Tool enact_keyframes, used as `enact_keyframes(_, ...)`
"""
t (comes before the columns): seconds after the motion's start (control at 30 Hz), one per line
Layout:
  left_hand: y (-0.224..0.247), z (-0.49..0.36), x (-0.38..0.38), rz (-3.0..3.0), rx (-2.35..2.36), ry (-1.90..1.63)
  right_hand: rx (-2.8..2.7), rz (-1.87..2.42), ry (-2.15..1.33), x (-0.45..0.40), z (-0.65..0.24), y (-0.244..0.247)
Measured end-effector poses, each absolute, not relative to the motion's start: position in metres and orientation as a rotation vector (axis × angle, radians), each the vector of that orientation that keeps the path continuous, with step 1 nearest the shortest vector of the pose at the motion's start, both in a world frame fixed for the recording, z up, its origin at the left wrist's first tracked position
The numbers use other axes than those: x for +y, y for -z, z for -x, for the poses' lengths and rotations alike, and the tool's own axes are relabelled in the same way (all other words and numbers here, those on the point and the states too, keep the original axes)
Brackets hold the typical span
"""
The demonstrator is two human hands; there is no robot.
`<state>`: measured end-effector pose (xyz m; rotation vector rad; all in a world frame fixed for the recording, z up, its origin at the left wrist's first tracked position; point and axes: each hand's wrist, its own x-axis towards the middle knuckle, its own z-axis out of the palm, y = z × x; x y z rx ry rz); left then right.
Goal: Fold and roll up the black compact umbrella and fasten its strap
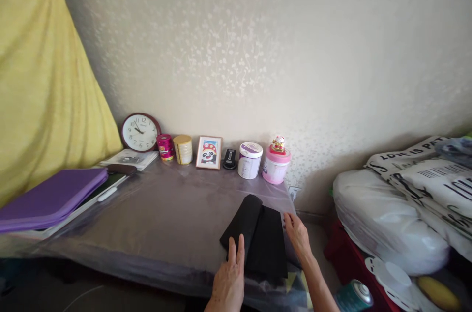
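A folded piece of black, flat material [267, 245] lies near the right front corner of the table, its left part rolled over into a raised fold. My left hand [230, 275] rests at the front of that fold, with two fingers stretched out on the black surface and nothing in its grasp. Beside the right edge of the black material, my right hand [297, 236] has its fingers curled together. Whether those fingertips pinch the edge or anything else is hidden.
Along the wall stand a clock [140, 132], a pink tin [165, 147], a yellow-lidded container [183, 150], a panda picture frame [209, 153], a white tub [250, 160] and a pink tub [276, 167]. Purple folders [55, 196] lie left; a spray can [354, 296] stands right.
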<state>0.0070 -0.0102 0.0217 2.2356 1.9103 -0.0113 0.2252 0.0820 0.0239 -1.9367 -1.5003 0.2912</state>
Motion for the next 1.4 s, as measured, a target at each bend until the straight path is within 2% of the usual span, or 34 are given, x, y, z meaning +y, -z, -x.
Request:
enact_keyframes(0.1, -0.022, -0.007, -0.011, -2.236, 1.908, 0.010, -1.472, 1.892, -0.479, 0.056, -0.218, -0.024)
enact_keyframes(0.3, -0.017, -0.006, -0.013, -2.253, 1.906, -0.035, -1.498, 1.880, -0.483, 0.038, -0.193, -0.027)
enact_keyframes(0.47, -0.023, -0.006, -0.013, -2.229, 1.919, -0.028, -1.596, 1.888, -0.453, 0.046, -0.184, -0.033)
enact_keyframes(0.7, -0.022, -0.009, -0.012, -2.226, 1.933, 0.020, -1.648, 1.676, -0.543, 0.070, -0.150, -0.054)
enact_keyframes(0.9, -0.004, -0.011, -0.007, -2.282, 1.966, -0.057, -1.647, 1.662, -0.629, 0.095, -0.119, -0.040)
enact_keyframes(1.07, -0.011, -0.008, -0.007, -2.230, 1.986, -0.007, -1.678, 1.727, -0.695, 0.101, -0.105, -0.034)
enact_keyframes(1.23, -0.019, 0.003, -0.012, -2.195, 1.807, -0.141, -1.784, 1.765, -0.694, 0.098, -0.100, -0.040)
enact_keyframes(1.4, -0.018, 0.018, -0.019, -2.166, 1.787, -0.225, -1.850, 1.533, -0.889, 0.093, -0.094, -0.045)
